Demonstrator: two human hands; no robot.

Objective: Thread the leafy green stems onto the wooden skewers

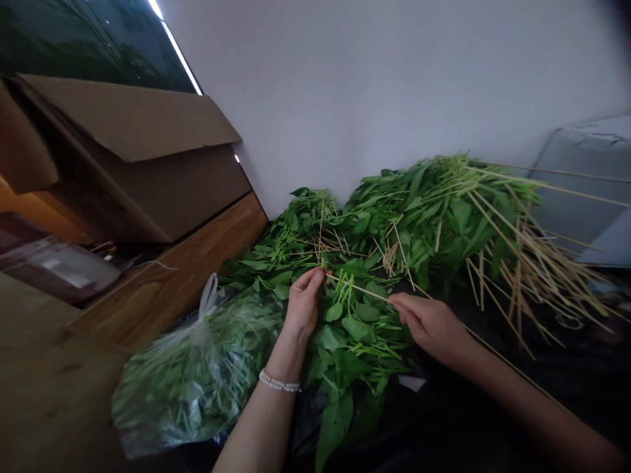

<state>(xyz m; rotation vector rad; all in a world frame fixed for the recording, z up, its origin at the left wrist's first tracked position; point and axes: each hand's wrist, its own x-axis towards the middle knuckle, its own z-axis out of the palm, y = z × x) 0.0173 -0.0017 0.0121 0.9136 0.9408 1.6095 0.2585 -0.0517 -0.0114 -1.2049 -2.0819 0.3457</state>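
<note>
A long, thin, pale dry straw (362, 288) runs between my two hands. The fingertips of my left hand (304, 295) pinch its far end, close to a small bit of green stem. My right hand (424, 322) is closed on the same straw farther along. More straw shows beyond the right wrist, towards the lower right. Just below the hands lies a bunch of leafy greens (362, 330) with its cut stems showing. A bead bracelet (279, 381) circles my left wrist.
A knotted clear plastic bag (192, 374) full of greens sits at left. Behind are a larger heap of greens (414, 203) and a bundle of dry straws (542, 282). An open cardboard box (162, 190) stands on a wooden surface (197, 269). A white wall (369, 85) rises behind.
</note>
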